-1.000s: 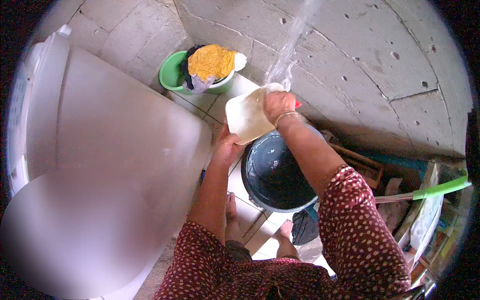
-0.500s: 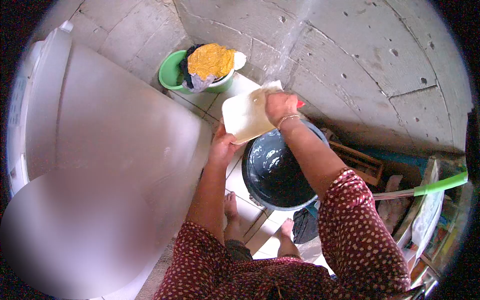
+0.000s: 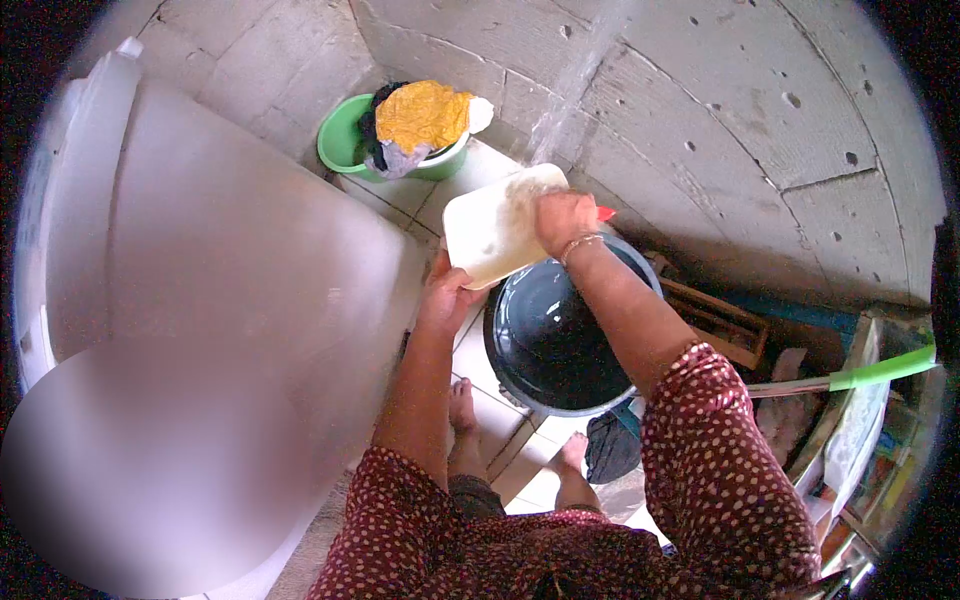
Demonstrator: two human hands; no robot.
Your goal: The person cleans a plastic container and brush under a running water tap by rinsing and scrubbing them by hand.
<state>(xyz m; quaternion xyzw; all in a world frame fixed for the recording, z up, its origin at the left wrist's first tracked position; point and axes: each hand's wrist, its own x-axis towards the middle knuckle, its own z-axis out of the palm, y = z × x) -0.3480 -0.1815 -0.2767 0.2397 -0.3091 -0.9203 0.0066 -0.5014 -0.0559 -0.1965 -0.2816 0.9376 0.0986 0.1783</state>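
Note:
My left hand (image 3: 447, 300) grips the lower left corner of a cream rectangular tray (image 3: 485, 235), its thumb over the rim. The tray is tilted above the far edge of a dark round basin (image 3: 550, 330) of water. My right hand (image 3: 567, 222) is closed on what looks like a brush, pressed to the tray's right part. Only its red end (image 3: 606, 213) shows clearly; the rest is hidden by the fingers or blurred. A brownish smear lies on the tray beside the knuckles.
A green tub (image 3: 343, 140) with a yellow cloth (image 3: 425, 115) and dark clothes stands in the wall corner. A large pale container (image 3: 240, 240) fills the left. At right are a wooden crate (image 3: 715, 325) and a green-ended handle (image 3: 880, 368). A dark cloth (image 3: 612, 448) lies near my foot.
My right hand has shifted slightly right and down over the tray, uncovering its upper right corner. The left hand keeps its hold. Water in the basin looks calmer.

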